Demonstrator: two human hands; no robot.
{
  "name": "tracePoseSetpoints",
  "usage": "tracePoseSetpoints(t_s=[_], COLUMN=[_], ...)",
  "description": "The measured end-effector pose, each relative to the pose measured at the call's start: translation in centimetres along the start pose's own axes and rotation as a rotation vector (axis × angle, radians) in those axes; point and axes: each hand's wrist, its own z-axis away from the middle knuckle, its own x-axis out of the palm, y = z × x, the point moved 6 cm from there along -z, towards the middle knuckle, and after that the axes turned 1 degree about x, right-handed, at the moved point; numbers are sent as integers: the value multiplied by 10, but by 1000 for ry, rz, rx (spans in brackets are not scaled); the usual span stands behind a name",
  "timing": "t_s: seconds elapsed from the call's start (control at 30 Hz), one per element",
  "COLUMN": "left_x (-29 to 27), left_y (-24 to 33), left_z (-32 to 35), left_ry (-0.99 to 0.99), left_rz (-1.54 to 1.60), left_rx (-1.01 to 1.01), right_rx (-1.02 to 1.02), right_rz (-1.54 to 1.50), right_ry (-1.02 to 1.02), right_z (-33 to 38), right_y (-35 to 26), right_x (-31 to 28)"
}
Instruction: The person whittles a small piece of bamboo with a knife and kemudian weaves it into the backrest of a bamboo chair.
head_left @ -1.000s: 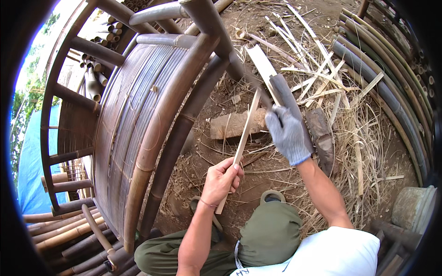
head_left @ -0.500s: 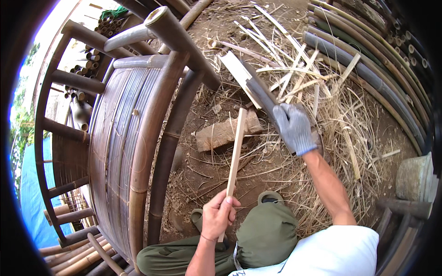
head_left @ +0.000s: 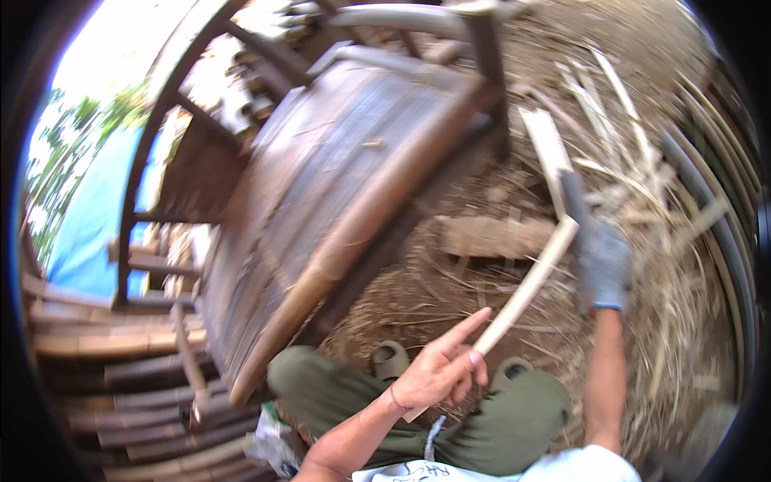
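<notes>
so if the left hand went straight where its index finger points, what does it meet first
Besides the pale strip it holds, probably the long dark piece by the gloved right hand; depth is unclear.

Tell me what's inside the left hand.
There's a pale strip in the left hand. Its long upper part and a short lower end stick out on either side; the stretch between is covered, so anything else held there can't be seen.

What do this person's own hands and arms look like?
The left hand is bare, with a thin dark band at its wrist. The right hand wears a grey glove with a blue cuff. Both forearms are bare; the shirt is white with dark markings.
</notes>
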Motion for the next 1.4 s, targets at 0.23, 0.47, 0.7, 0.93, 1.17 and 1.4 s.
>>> tracePoseSetpoints(t_s=[0.23,0.47,0.7,0.93,1.17,1.4], left_x=[-136,-253,-369,-476,-490,-495], left_y=[151,296,379,373,377,380], left_z=[97,155,143,175,173,174], left_ry=[83,926,1556,1526,1539,1496], left_rz=[506,-270,-1433,-1537,-1500,-1516], left_rx=[583,978,623,473,469,358], right_rx=[273,217,135,316,444,520], right_rz=[-366,-126,65,138,341,80], right_ry=[-381,-273,-199,-405,-557,-559], right_z=[56,122,156,248,324,280], right_y=[-14,-29,16,21,52,45], right_x=[40,83,25,-54,-12,58])
